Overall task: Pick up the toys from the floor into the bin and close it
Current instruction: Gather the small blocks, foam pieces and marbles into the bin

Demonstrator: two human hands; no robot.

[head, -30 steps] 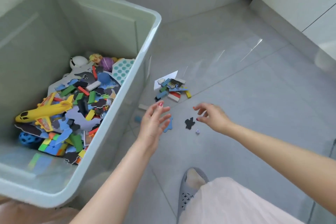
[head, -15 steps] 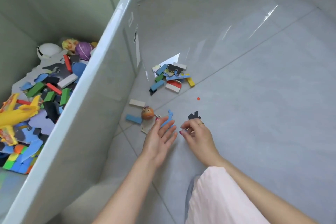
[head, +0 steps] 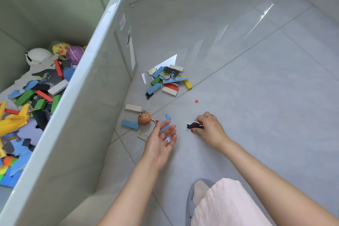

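Gathering floor toys beside the bin [head: 102, 29]
Our left hand [head: 159, 141] cupped a die [head: 168, 140] loosely; tilted, it could roll off. Our right hand [head: 207, 128] pinched a black piece [head: 192, 125].

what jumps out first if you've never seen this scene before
The big pale green bin fills the left side, its bottom heaped with colourful blocks and a yellow toy plane. On the grey floor beside it, the left hand lies palm up with a small die on it, while the right hand pinches a black puzzle piece.
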